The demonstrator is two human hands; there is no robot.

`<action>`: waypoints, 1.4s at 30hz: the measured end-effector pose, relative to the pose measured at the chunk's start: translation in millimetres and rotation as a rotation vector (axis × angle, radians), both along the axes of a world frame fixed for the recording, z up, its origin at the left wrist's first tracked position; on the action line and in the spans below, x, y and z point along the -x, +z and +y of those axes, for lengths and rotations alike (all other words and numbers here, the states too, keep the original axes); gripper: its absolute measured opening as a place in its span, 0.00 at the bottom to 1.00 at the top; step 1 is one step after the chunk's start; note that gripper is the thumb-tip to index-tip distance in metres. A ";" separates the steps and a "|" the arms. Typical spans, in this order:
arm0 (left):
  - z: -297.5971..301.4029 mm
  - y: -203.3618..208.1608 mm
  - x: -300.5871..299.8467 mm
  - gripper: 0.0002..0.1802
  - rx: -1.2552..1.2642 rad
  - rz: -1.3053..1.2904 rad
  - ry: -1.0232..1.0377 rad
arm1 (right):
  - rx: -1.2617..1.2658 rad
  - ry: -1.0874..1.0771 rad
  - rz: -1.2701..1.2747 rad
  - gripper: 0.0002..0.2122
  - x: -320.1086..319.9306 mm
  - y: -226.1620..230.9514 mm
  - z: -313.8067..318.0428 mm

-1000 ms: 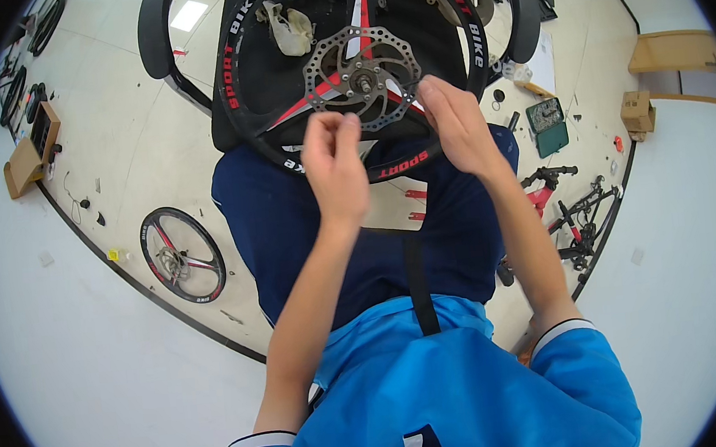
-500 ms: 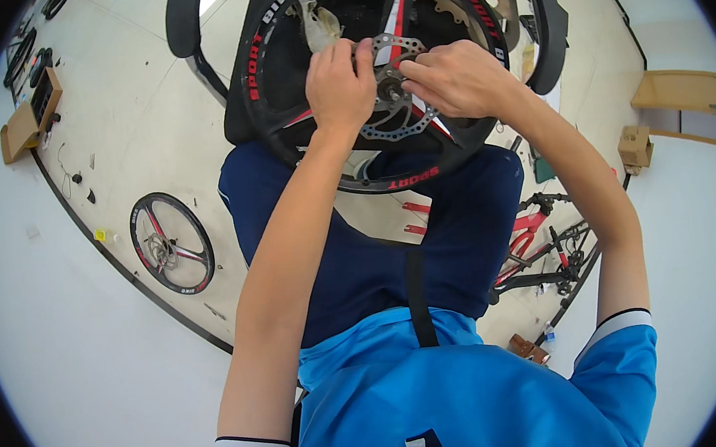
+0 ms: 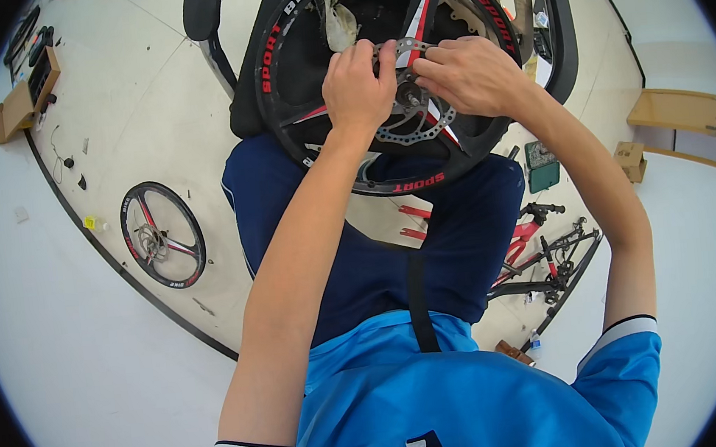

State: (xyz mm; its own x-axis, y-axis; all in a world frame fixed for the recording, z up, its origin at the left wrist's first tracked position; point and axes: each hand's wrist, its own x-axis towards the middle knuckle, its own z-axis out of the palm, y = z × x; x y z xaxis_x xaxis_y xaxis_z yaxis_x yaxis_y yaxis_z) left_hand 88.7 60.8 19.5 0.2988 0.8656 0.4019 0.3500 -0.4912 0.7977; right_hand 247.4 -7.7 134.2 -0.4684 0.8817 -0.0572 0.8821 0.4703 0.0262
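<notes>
A black bicycle wheel (image 3: 410,186) with red-and-white spokes lies across my lap and a black chair seat. At its hub (image 3: 409,93) sits a silver brake disc (image 3: 406,137) with a row of holes. The fingers of my left hand (image 3: 358,87) are closed on the disc's upper left edge, thumb against it. My right hand (image 3: 474,75) is closed at the disc's upper right, fingertips bent in near the hub. Anything small between those fingertips is hidden. A pale crumpled glove or cloth (image 3: 341,25) shows through the wheel's upper left opening.
Armrests (image 3: 205,11) flank the chair. A second three-spoke wheel (image 3: 163,234) lies on the floor at left. Right of my legs are a red-and-black bicycle frame (image 3: 540,259) and a green case (image 3: 543,175). An open cardboard box (image 3: 16,115) sits far left.
The whole view has shifted slightly, so the wheel and both hands appear a little farther right. Both hands stay at the brake disc; my right fingertips remain bent in near the hub.
</notes>
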 end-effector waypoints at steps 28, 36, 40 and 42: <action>-1.1 -1.5 1.9 0.20 0.038 0.007 -0.008 | -0.144 0.046 -0.183 0.11 1.3 -8.3 -0.3; -1.3 -5.7 0.1 0.20 0.122 -0.057 -0.041 | -0.294 -0.147 -0.182 0.11 9.9 -39.6 -21.5; -1.5 -3.7 -0.3 0.20 0.124 -0.052 -0.046 | -0.298 -0.215 -0.191 0.10 14.2 -45.3 -27.5; -3.0 -2.6 0.7 0.20 0.137 -0.051 -0.058 | -0.253 -0.188 -0.155 0.11 12.8 -42.0 -26.4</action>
State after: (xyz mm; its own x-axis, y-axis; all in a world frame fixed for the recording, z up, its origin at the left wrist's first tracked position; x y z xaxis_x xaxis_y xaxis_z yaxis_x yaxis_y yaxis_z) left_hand 88.0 57.8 16.9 0.3323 0.8952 0.2970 0.2810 -0.3946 0.8748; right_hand 234.5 -34.1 92.1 -0.2993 0.9470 0.1165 0.9292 0.2615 0.2612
